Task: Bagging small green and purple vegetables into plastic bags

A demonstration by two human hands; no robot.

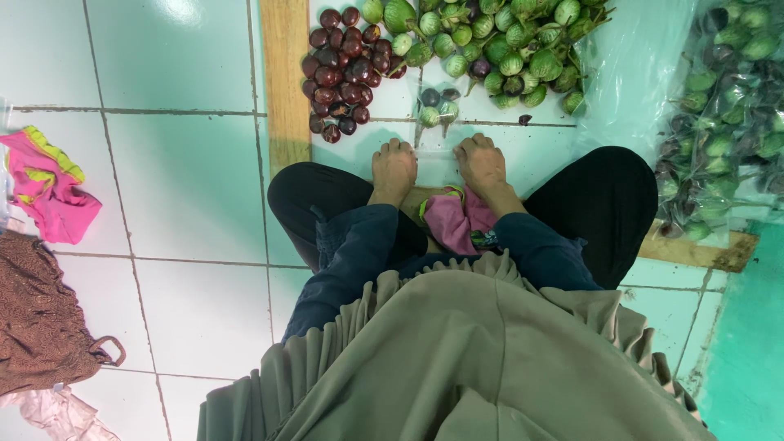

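My left hand (394,169) and my right hand (482,162) rest knuckles-up on the white tiled floor in front of my crossed legs. Both are closed on the edges of a thin clear plastic bag (437,145) stretched between them; the bag is faint and hard to make out. Just beyond the bag lie a few small round eggplants (438,104). A heap of dark purple round eggplants (343,72) lies beyond my left hand. A larger heap of green round eggplants (498,45) lies beyond my right hand. A pink cloth (453,222) sits in my lap.
A big clear plastic sack of green and purple eggplants (723,122) stands at the right. A wooden strip (286,82) runs along the floor left of the purple heap. A pink garment (45,189) and a brown garment (37,318) lie at the far left.
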